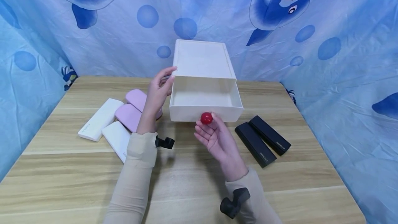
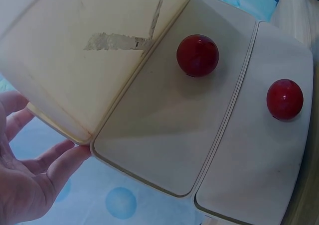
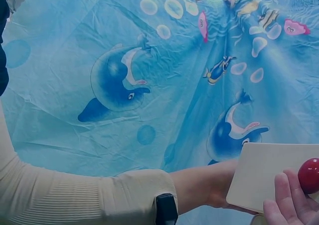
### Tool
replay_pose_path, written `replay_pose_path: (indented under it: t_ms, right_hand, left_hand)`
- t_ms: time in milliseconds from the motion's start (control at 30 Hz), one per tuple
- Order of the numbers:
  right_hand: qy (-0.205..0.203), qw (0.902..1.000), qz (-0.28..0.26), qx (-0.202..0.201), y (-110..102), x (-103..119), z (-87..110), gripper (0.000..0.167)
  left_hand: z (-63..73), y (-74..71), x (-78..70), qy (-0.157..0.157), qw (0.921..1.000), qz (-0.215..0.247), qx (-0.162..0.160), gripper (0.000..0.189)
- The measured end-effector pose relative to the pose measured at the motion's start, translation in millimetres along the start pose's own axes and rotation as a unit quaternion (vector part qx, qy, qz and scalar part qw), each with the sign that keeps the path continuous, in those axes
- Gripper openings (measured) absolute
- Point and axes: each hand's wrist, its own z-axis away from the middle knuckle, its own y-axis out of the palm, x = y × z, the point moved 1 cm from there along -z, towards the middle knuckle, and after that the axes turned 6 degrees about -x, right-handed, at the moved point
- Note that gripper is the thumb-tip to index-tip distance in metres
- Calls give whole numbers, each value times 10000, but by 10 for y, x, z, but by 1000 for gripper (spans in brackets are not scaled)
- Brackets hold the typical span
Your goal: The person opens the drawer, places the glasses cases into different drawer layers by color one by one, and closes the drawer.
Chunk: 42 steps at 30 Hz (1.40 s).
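A white drawer cabinet (image 1: 202, 58) stands towards the back of the table, with a white drawer (image 1: 183, 113) pulled out and its bare inside showing. My left hand (image 1: 158, 96) grips the cabinet's left front edge, fingers and thumb at the corner. At the drawer front, my right hand (image 1: 217, 141) is palm up, its thumb and fingertips holding the round red knob (image 1: 206, 118). Two red knobs sit on white drawer fronts (image 2: 154, 150) in the left wrist view. Part of the right hand (image 3: 289, 202) shows beside the knob (image 3: 311, 175) in the right wrist view.
Left of the cabinet lie two white power banks (image 1: 101, 118) and two purple, rounded flat items (image 1: 128, 115), partly behind the left arm. Two black power banks (image 1: 255, 144) lie to the right. A blue dolphin-print cloth (image 1: 211, 9) hangs behind and at both sides of the table (image 1: 186, 189).
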Motion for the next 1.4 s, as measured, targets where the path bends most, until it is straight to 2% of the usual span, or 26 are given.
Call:
replay_pose_path:
  t_ms: [333,667,933,1167,1400]
  right_hand:
    - [-10,10000,-19,-71,14,-23,46,27]
    - [97,9999,11,-52,0,-37,114,27]
    - [126,9999,-60,37,-34,-59,139,28]
    - [204,9997,43,144,-75,-83,135,27]
    - [197,9996,67,211,-107,-84,131,28]
  left_hand:
    - [-34,-8,8,-278,9994,188,112,39]
    - [-38,-5,27,-266,9990,338,122,39]
    - [-28,5,27,-301,9992,235,70,39]
    - [14,17,22,-345,9989,307,6,40]
    - [48,17,46,-261,9991,344,9,42]
